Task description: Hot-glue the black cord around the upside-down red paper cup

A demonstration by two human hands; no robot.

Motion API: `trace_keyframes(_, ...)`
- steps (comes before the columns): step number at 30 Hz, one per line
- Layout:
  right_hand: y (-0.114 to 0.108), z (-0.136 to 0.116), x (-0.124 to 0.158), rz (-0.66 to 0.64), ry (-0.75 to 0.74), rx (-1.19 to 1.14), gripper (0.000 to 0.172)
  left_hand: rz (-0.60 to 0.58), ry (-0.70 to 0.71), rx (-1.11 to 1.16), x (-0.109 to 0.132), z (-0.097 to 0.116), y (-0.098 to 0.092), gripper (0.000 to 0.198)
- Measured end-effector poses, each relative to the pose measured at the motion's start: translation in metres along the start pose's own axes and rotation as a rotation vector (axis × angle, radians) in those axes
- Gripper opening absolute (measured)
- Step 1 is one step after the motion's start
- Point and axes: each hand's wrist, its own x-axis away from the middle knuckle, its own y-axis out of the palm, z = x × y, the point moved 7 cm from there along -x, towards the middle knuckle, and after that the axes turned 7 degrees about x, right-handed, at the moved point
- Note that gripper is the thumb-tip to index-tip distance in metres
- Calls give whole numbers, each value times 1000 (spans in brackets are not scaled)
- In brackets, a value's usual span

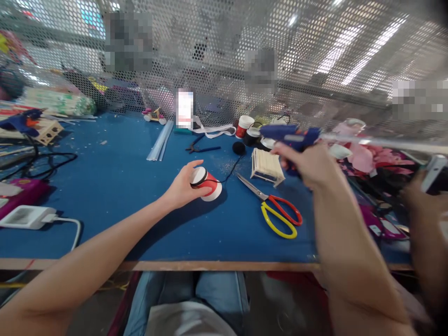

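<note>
My left hand (182, 186) is wrapped round a small red and white paper cup (207, 182) that lies tilted on the blue table top (115, 186). My right hand (310, 164) is raised above the table and grips a blue hot glue gun (290, 135), whose nozzle points left; a clear glue stick juts out to the right from its back. Below the gun stands a small frame of wooden sticks (268, 165). A black cord runs from a black ball (239, 148) toward the cup.
Red and yellow handled scissors (278, 212) lie open right of the cup. Clear glue sticks (160, 140), pliers (201, 148), small pots (244, 126) and a second glue gun (23, 121) lie around. A power strip (26, 217) sits left. Another person's arm with a phone (432, 173) is at right. A perforated screen closes the back.
</note>
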Motion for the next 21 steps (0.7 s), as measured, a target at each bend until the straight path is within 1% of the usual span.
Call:
trace_keyframes(2,38,6,23,-91,27,-61,28,-7,36,-17,0,0,-1,77)
trace_keyframes(4,73,9,44,-232,54,-104,33,-20,80,-26,-1,2,-2,73)
trace_keyframes(5,87,9,53,-314,58,-117,34,-28,97,-30,-1,2,-2,70)
trace_keyframes(7,102,6,67,-419,57,-99,35,-38,114,-48,-3,3,-3,65)
trace_keyframes(9,103,5,74,-442,62,-47,36,-49,115,-75,-4,4,-4,63)
trace_keyframes(13,95,4,78,-398,63,20,40,-79,126,-81,-5,6,-5,63)
trace_keyframes(15,93,2,80,-401,47,38,41,-106,109,-11,-4,5,-3,65)
trace_keyframes(18,92,-4,84,-415,10,71,42,-170,43,148,-3,1,2,68)
trace_keyframes(21,89,-11,86,-383,-29,95,39,-207,1,233,-1,0,7,64)
